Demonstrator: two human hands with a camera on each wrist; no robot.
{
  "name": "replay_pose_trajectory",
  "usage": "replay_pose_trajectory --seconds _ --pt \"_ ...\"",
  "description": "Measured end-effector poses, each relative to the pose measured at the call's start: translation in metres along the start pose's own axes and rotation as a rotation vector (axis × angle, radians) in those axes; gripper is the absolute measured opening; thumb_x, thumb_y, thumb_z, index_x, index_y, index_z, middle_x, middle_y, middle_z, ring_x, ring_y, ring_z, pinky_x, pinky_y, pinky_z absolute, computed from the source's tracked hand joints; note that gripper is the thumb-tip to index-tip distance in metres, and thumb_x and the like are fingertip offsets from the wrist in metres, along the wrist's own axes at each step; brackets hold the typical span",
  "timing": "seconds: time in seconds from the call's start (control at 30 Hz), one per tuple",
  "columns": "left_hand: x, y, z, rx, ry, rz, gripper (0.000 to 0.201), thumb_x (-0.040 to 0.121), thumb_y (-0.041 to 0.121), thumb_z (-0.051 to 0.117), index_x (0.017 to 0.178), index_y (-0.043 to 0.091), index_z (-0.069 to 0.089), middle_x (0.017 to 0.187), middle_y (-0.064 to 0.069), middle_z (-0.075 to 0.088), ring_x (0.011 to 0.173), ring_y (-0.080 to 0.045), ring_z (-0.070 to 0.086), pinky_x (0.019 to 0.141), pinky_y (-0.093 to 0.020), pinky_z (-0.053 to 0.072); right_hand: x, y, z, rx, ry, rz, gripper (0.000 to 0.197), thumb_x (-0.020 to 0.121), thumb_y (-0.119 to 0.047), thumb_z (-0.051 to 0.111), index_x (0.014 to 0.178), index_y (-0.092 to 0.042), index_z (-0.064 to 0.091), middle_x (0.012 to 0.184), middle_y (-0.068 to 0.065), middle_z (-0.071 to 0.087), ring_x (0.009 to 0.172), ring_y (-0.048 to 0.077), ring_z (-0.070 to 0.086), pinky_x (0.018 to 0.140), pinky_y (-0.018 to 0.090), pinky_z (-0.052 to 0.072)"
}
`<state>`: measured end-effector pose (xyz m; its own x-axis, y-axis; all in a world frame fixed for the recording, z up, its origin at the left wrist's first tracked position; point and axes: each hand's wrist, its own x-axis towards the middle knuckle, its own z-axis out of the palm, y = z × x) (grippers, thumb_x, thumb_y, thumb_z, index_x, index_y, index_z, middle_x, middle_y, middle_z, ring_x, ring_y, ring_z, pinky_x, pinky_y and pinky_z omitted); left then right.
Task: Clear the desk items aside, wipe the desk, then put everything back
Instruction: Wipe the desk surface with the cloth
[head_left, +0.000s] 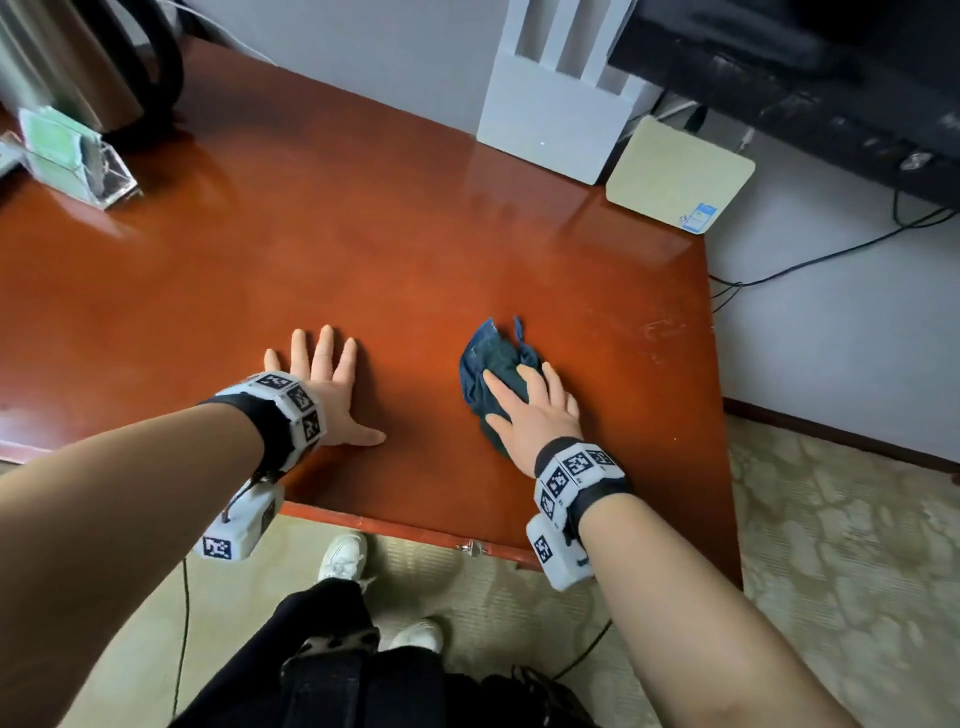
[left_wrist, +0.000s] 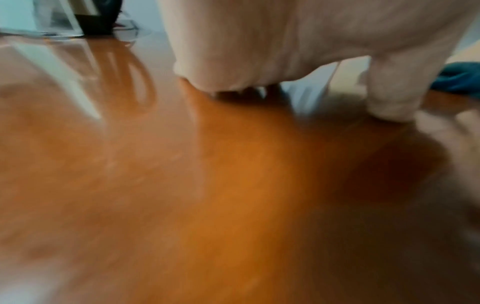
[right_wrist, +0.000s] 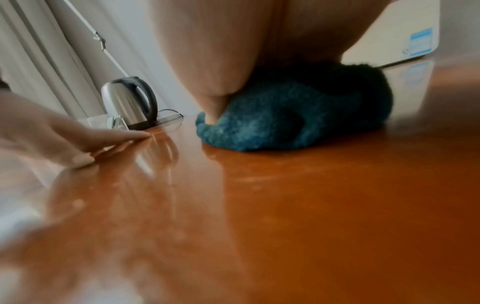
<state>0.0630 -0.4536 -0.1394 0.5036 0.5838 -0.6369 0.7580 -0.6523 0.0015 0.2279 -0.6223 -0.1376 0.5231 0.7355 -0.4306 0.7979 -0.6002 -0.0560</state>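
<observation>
The left hand (head_left: 324, 387) lies flat on the desk (head_left: 363, 260), fingers spread and straight, holding nothing. To its right, well apart, the right hand (head_left: 530, 410) presses straight fingers (head_left: 498, 387) down on a bunched blue cloth (head_left: 493, 364); the cloth sits under the palm and sticks out past the fingertips, and the thumb (right_wrist: 215, 115) touches its edge. Beyond the right hand, at the desk's far edge, a white stand (head_left: 550, 109) rests against the wall, with a beige box (head_left: 675, 174) just to its right. Far to the left of the left hand stand a clear holder (head_left: 78, 156) and, behind it, a steel kettle (right_wrist: 130, 102).
</observation>
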Motion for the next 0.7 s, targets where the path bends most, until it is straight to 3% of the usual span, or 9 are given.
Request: replay_pose_trajectory --seconds 0.2,0.37,0.53,0.7 --pt "0.006 0.069 -0.040 0.029 0.073 0.325 0.108 0.077 0.067 0.055 0.148 0.028 -0.016 0.156 -0.005 -0.024 0.142 -0.028 -0.027 0.117 -0.048 -0.010 -0.003 0.032 0.000 0.026 -0.028 0.064 0.050 0.100 -0.043 0.025 0.146 -0.045 0.007 0.159 -0.005 -0.003 0.146 0.024 -0.014 0.118 0.039 0.002" --pt "0.013 0.133 -0.045 0.140 0.017 0.430 0.103 0.080 0.065 0.053 0.148 0.028 -0.016 0.155 -0.005 -0.025 0.142 -0.028 -0.026 0.118 -0.049 -0.009 -0.010 0.082 0.006 0.125 0.001 0.225 0.050 0.099 -0.044 0.027 0.146 -0.046 0.009 0.159 -0.006 -0.002 0.146 0.022 -0.010 0.117 0.042 0.006" --pt "0.029 0.175 -0.035 0.179 0.022 0.392 0.102 0.080 0.065 0.053 0.149 0.030 -0.013 0.156 -0.006 -0.023 0.142 -0.029 -0.025 0.117 -0.049 -0.009 -0.028 0.172 0.010 0.193 0.024 0.480 0.047 0.099 -0.043 0.030 0.143 -0.049 0.016 0.157 -0.008 0.006 0.141 0.029 0.013 0.113 0.043 0.022" --pt "0.046 0.197 -0.042 0.022 0.048 0.198 0.099 0.080 0.068 0.050 0.150 0.030 -0.009 0.157 -0.004 -0.018 0.145 -0.028 -0.019 0.118 -0.047 -0.005 -0.035 0.263 -0.012 0.293 0.025 0.610 0.048 0.095 -0.026 0.046 0.142 -0.033 0.035 0.149 0.006 0.028 0.126 0.033 0.041 0.104 0.040 0.040"
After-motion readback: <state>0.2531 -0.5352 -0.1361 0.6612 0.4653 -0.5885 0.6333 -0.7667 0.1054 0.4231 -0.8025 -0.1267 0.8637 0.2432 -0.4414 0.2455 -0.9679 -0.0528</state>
